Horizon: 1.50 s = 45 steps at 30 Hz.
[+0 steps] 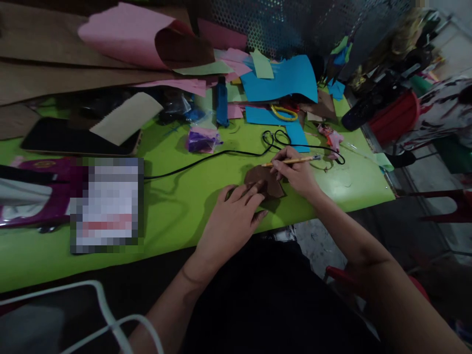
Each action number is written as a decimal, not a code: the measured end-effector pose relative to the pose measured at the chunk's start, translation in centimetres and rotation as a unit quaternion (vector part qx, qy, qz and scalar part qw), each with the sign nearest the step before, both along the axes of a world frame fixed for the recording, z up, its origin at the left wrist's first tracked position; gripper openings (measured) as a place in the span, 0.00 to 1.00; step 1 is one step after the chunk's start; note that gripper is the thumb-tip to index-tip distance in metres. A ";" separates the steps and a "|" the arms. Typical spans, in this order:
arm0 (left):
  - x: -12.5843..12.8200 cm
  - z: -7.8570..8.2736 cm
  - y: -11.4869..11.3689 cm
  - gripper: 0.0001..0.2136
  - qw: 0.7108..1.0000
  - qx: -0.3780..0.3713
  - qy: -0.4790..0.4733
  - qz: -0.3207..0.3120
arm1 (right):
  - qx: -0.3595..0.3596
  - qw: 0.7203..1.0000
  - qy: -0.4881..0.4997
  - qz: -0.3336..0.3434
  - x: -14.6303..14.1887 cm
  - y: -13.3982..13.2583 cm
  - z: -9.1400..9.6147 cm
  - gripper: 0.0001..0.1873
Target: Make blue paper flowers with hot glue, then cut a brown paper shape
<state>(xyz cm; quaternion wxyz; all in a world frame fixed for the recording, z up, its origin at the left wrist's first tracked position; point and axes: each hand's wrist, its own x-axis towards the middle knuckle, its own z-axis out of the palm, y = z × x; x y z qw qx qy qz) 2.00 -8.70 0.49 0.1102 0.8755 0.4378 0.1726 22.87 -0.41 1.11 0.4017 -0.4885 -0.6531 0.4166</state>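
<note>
A small piece of brown paper [273, 186] lies on the green table [173, 196] close to its front edge. My left hand [236, 209] rests on the paper's left side with its fingers spread, pressing it against the tabletop. Between the fingertips of my right hand [293, 172] is a yellow pencil [295, 161], held nearly level just above the paper's upper edge. One end of the pencil points left over the paper; the other extends right, past my hand. Part of the brown paper is hidden under my left fingers.
A black cable [221, 153] runs behind my hands from the pixelated device [110, 206] at left. Farther back are yellow-handled scissors [284, 113], blue paper [282, 81], a blue cutter [221, 103], rolled pink paper [127, 37] and a dark tray [59, 137]. A red bucket [398, 118] stands at right.
</note>
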 end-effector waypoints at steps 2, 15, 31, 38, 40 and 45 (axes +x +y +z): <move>0.0 -0.1 0.0 0.12 1.000 0.003 0.000 0.000 | -0.001 1.000 -0.006 -0.002 0.0 0.0 0.0 0.14; 0.0 0.1 0.0 0.11 1.000 0.014 0.016 0.012 | -0.041 0.998 -0.037 0.010 0.4 -1.3 1.2 0.11; -1.0 -0.1 0.4 0.14 0.998 -0.052 -0.041 0.008 | -0.101 0.994 -0.027 0.014 1.1 -6.7 2.3 0.08; -1.1 0.0 0.4 0.13 0.998 -0.054 -0.028 0.005 | -0.097 0.995 0.007 0.008 1.1 -5.6 2.6 0.09; -1.0 0.1 0.4 0.13 0.998 -0.053 -0.022 0.008 | -0.077 0.997 0.025 -0.004 0.8 -4.5 2.5 0.11; -1.0 0.1 0.3 0.12 0.999 -0.035 -0.023 0.007 | -0.046 0.998 0.031 -0.006 -0.3 -1.7 1.5 0.18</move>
